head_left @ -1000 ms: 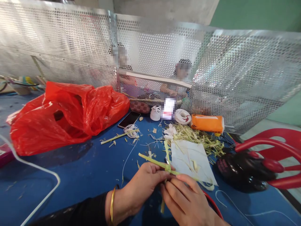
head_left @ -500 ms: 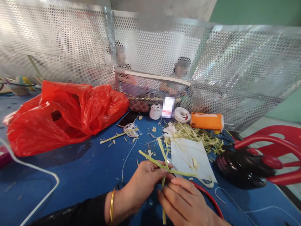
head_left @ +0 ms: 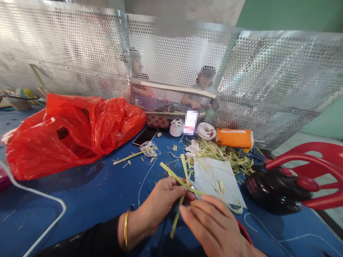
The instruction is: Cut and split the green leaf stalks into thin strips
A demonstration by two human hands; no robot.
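Observation:
Flat pale green plant strips (head_left: 171, 172) cross one another in front of me, their ends pointing several ways. My left hand (head_left: 163, 200) is closed, pinching the crossing between thumb and fingers. One strip end hangs down between my hands, and another runs right until the fingers of my right hand (head_left: 214, 223) hide it. That hand is open beside the crossing, fingers stretched and slightly apart; whether its fingertips touch the strip is hidden. A white sheet (head_left: 214, 171) with plant scraps lies just beyond.
A red plastic bag (head_left: 80, 132) fills the left. Behind are a dark phone (head_left: 146, 136), a thread spool (head_left: 176, 127), a tape roll (head_left: 207, 131), an orange packet (head_left: 234, 138) and a trimmings heap (head_left: 227, 153). A black-and-red appliance (head_left: 276, 192) stands right. Two people sit behind a perforated screen (head_left: 174, 46).
My right hand has lifted off the hanging strip, its fingers straightening over the right-hand strip. The hanging end now slants left. My left hand keeps its pinch.

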